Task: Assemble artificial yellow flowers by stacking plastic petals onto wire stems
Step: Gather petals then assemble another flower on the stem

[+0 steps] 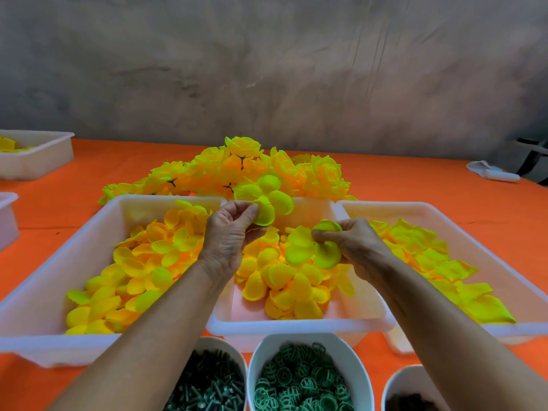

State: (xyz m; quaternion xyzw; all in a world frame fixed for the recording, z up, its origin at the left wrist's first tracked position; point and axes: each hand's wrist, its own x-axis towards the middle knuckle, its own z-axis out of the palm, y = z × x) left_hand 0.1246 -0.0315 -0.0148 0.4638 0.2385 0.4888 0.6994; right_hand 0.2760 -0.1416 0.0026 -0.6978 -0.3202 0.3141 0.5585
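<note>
In the middle of the frame the left hand (228, 229) pinches a petal piece (265, 197) held up over the middle tray (299, 324), and the right hand (353, 244) pinches another petal piece (314, 247) from the pile, so stacking them probably comes next.

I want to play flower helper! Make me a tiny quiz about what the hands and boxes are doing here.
1. True or false: the left hand holds a petal piece up over the middle tray.
2. What colour is the table cover?
3. Where do the finished flowers lie? A) behind the trays B) inside the cup of green rings C) in the right hand

Key: 1 true; 2 orange; 3 A
</note>
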